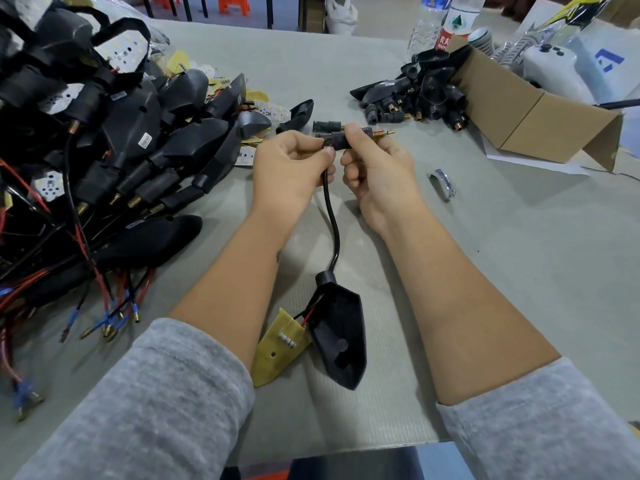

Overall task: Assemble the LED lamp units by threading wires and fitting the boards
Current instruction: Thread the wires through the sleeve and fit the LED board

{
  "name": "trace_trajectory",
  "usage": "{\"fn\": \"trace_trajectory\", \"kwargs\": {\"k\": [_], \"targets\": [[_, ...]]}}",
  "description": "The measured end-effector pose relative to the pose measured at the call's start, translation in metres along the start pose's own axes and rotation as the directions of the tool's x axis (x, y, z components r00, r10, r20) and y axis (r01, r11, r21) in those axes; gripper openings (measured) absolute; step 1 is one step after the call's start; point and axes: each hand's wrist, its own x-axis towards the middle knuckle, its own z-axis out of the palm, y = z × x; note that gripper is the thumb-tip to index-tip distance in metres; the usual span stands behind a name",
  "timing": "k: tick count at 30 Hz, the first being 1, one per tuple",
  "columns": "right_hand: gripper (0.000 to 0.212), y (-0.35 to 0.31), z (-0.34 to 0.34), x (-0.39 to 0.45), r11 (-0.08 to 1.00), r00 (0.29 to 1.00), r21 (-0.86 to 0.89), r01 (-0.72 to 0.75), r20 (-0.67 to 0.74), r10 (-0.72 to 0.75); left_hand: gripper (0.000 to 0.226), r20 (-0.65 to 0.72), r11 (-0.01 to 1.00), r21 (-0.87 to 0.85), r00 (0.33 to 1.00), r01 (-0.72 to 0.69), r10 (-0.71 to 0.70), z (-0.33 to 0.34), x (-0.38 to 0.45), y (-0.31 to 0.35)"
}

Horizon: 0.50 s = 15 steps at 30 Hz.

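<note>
Both my hands are up over the middle of the table, close together, almost touching. My left hand is curled closed, thumb and forefinger pinching the top of the black cable right where it goes into the black stem piece. My right hand is also closed, fingers wrapped round that stem piece, thumb on top. The threaded brass end with its spring sticks out to the right past my right fingers.

The cable hangs down from my hands in a loose curve and runs into the neck of the black lamp housing, which lies on the table between my forearms, near the table's close edge. A red and a black wire come out of the housing to the yellow LED board, which lies flat just left of the housing, touching it, not seated inside.

Another loose stem piece lies on the table just behind my hands. Left side: big pile of finished lamp units with red and black leads and blue-sleeved terminals. Back right: smaller pile of empty housings and stems beside an open cardboard box. A small shiny metal clip sits right of my right hand, apart from it. Water bottles at the far edge. Grey sleeves pushed up on both arms.
</note>
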Motion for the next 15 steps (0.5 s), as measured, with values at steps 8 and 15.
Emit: {"fn": "trace_trajectory", "kwargs": {"k": [8, 15], "targets": [[0.018, -0.0003, -0.0001, -0.0016, 1.000, 1.000, -0.010, -0.009, -0.003, 0.009, 0.018, 0.023, 0.999, 0.034, 1.000, 0.001, -0.002, -0.0017, 0.0018, -0.0011], [0.021, -0.0018, -0.0009, -0.0024, 0.999, 1.000, -0.038, -0.011, -0.025, 0.010, 0.020, 0.095, 0.987, 0.143, 0.994, -0.071, 0.058, -0.0016, -0.0021, -0.0004]]}}
